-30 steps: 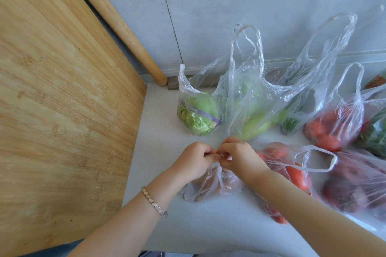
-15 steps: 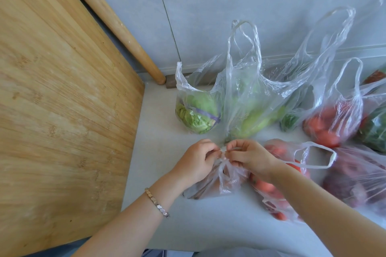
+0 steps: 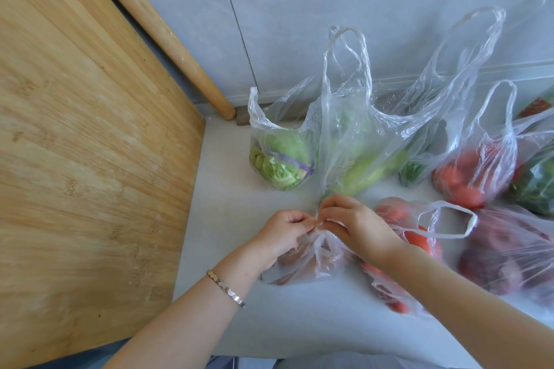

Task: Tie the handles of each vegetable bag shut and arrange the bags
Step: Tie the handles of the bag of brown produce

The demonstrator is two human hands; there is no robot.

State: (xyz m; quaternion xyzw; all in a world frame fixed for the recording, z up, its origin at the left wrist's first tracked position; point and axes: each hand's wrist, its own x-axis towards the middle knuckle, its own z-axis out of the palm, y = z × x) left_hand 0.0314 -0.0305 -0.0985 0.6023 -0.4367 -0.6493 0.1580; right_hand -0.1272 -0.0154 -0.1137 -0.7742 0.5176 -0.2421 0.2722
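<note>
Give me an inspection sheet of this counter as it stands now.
Surface: pale counter, crowded with bags.
Job's things: small bag nearest the camera, handles gathered; cabbage bag, long-greens bag and tomato bag behind it, handles untied; second tomato bag lying at right, loop open.
Clutter: wooden board at left, rolling pin behind it.
Hands: left hand and right hand both pinch the small bag's handles.
Cables: nothing seen.
Surroundings: grey tiled wall.
</note>
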